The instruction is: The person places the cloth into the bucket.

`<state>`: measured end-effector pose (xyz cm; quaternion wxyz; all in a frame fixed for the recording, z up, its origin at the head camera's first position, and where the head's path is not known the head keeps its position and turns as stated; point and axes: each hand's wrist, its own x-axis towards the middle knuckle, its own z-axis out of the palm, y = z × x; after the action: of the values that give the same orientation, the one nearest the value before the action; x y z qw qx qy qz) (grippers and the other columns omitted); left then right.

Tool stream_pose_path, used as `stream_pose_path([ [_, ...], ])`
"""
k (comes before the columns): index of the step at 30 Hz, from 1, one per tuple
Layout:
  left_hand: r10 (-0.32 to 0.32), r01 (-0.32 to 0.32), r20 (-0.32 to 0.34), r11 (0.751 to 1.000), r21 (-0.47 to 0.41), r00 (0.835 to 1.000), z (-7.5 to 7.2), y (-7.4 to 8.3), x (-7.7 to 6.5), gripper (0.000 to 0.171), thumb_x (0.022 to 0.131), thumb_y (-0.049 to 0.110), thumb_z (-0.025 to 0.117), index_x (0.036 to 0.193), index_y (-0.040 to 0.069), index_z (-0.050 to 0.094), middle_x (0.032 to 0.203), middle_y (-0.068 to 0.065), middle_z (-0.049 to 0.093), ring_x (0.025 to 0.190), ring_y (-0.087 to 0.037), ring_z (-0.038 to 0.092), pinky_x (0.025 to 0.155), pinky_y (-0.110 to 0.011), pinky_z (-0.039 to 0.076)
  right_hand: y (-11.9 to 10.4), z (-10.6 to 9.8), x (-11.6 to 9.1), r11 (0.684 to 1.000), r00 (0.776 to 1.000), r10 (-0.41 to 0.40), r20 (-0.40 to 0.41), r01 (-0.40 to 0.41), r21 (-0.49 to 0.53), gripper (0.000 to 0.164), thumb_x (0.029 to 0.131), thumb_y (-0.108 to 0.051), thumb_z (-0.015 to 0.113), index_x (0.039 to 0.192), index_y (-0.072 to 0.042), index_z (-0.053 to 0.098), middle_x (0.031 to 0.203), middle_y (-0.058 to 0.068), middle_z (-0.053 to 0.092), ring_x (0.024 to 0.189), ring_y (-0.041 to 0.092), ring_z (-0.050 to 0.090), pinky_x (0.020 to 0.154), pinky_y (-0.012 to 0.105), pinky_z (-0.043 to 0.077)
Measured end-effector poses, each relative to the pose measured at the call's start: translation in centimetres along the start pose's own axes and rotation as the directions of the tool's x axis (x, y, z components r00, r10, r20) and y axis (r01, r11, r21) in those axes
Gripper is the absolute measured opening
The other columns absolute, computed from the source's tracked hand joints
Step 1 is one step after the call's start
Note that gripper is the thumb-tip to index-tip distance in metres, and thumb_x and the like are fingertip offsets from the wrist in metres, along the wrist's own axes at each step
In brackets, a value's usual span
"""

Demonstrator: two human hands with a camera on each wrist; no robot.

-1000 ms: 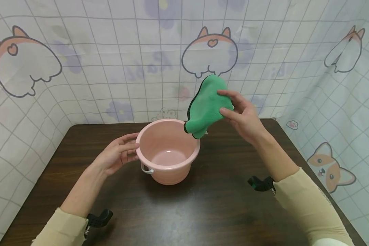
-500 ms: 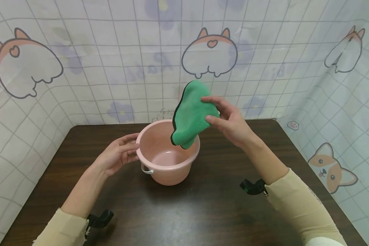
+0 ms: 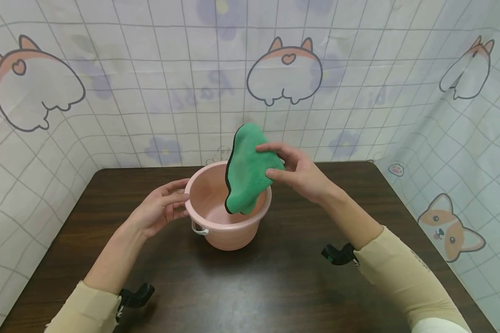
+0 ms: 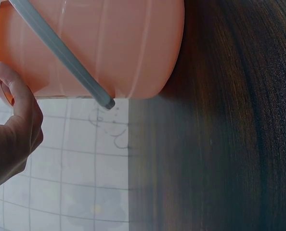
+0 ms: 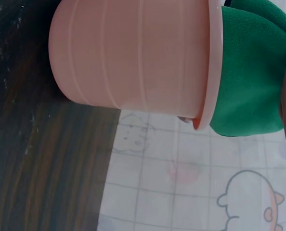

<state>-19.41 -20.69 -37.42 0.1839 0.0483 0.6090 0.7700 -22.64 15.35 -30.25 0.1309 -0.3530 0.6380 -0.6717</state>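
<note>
A pink plastic bucket (image 3: 229, 238) stands upright on the dark wood-grain table. My left hand (image 3: 160, 208) holds the bucket's left rim, with thumb and fingers at the edge. In the left wrist view, the grey handle (image 4: 66, 55) hangs down along the bucket's outer wall. A green cloth (image 3: 247, 166) with black edging is pinched between thumb and fingers of my right hand (image 3: 302, 171). It hangs over the bucket's mouth, and its lower end overlaps the opening. The right wrist view shows the cloth (image 5: 253, 77) right at the rim.
The table (image 3: 233, 291) reaches back to a white gridded curtain (image 3: 166, 115) printed with cartoon corgis. Black wrist devices (image 3: 135, 296) stick out below both beige sleeves (image 3: 85, 307).
My right hand has carried the green cloth leftward and down, from beside the bucket's right rim to over its mouth. My left hand and the bucket stay in place.
</note>
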Motion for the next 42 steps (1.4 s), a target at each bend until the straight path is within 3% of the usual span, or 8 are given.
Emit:
stream_pose_path([
  [5, 0.001, -0.001, -0.002, 1.000, 0.004, 1.000, 0.0, 0.2, 0.0, 0.064, 0.105, 0.005, 0.057, 0.159, -0.002, 0.023, 0.123, -0.010, 0.065, 0.093, -0.012, 0.070, 0.079, -0.028, 0.059, 0.2, 0.5, 0.2, 1.000, 0.999, 0.004, 0.037, -0.004, 0.004, 0.047, 0.097, -0.003, 0.068, 0.143, -0.005, 0.055, 0.138, 0.018, 0.053, 0.121, 0.032, 0.055, 0.095, 0.039, 0.053],
  [15, -0.011, 0.011, -0.010, 1.000, 0.023, 1.000, 0.1, 0.4, 0.0, 0.063, 0.106, 0.005, 0.055, 0.158, -0.008, 0.023, 0.140, -0.013, 0.052, 0.101, -0.013, 0.069, 0.079, -0.026, 0.059, 0.9, 0.9, 0.4, 0.997, 0.992, 0.063, 0.111, -0.057, -0.059, 0.048, 0.097, -0.005, 0.070, 0.143, -0.003, 0.055, 0.149, 0.014, 0.047, 0.132, 0.032, 0.048, 0.103, 0.043, 0.049],
  [22, -0.010, 0.010, -0.014, 1.000, 0.014, 1.000, -0.1, 0.4, -0.1, 0.063, 0.105, 0.005, 0.057, 0.157, -0.008, 0.024, 0.135, -0.011, 0.055, 0.100, -0.014, 0.069, 0.078, -0.026, 0.059, 1.6, 0.7, 1.3, 0.981, 0.981, 0.161, 0.104, -0.148, -0.128, 0.046, 0.099, -0.011, 0.070, 0.144, -0.012, 0.057, 0.150, 0.007, 0.047, 0.131, 0.029, 0.052, 0.102, 0.046, 0.050],
  [31, -0.015, 0.015, 0.005, 1.000, -0.016, 1.000, -0.5, 0.0, 0.1, 0.063, 0.104, 0.002, 0.056, 0.157, -0.008, 0.023, 0.127, -0.008, 0.063, 0.098, -0.014, 0.070, 0.078, -0.027, 0.059, 2.6, 0.9, 2.2, 0.948, 0.962, 0.254, 0.099, -0.227, -0.221, 0.043, 0.099, -0.014, 0.071, 0.140, -0.015, 0.061, 0.146, 0.004, 0.051, 0.128, 0.025, 0.053, 0.100, 0.043, 0.051],
  [38, -0.010, 0.010, 0.003, 1.000, 0.005, 1.000, -0.4, 0.0, 0.2, 0.063, 0.104, 0.004, 0.057, 0.157, -0.008, 0.023, 0.129, -0.010, 0.062, 0.098, -0.015, 0.070, 0.079, -0.027, 0.059, 3.0, 1.6, 2.5, 0.923, 0.949, 0.293, 0.116, -0.249, -0.293, 0.042, 0.098, -0.016, 0.072, 0.138, -0.021, 0.063, 0.153, 0.002, 0.043, 0.123, 0.026, 0.056, 0.091, 0.045, 0.056],
  [42, -0.012, 0.012, 0.002, 1.000, -0.004, 1.000, -0.4, 0.0, 0.1, 0.063, 0.105, 0.003, 0.056, 0.157, -0.008, 0.023, 0.130, -0.010, 0.061, 0.096, -0.014, 0.070, 0.078, -0.027, 0.059, 3.0, 2.2, 2.9, 0.903, 0.929, 0.345, 0.135, -0.289, -0.318, 0.041, 0.097, -0.015, 0.072, 0.137, -0.021, 0.063, 0.162, -0.002, 0.030, 0.126, 0.023, 0.054, 0.092, 0.048, 0.055],
])
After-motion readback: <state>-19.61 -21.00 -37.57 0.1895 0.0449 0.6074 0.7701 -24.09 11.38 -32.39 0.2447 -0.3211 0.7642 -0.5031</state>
